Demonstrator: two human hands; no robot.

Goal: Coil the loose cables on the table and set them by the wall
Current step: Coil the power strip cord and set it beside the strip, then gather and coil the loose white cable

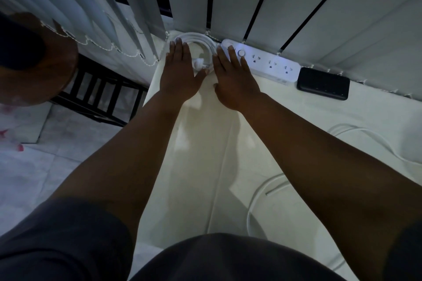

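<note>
Both hands are down at the far corner of the glossy cream table [205, 143] now. The coiled white round cable [194, 37] sits there, right up against the pale vertical window blinds [285, 7] and touching the end of the white rectangular power strip [269, 63].

The left hand [180, 70] lies flat on the coil's left side, fingers straight and together, gripping nothing. The right hand [233, 77] is flat too, with its fingers spread over the coil's right edge and onto the strip's end. So neither hand is holding; from my seat it reads as pressing or patting the loops into place. The white plug [198, 63] peeks out between the two hands.

I judge this coil as good as parked. What matters next is the loose white cable [250, 212] lying uncoiled on the table: it is well back from the fingertips, toward the body and off to the right, running in a long curve from the near edge out toward the right side (part of it passes under the right forearm). The right hand is the nearer one for it.

A black rounded box [323, 83] sits just beside the strip's far end.
</note>
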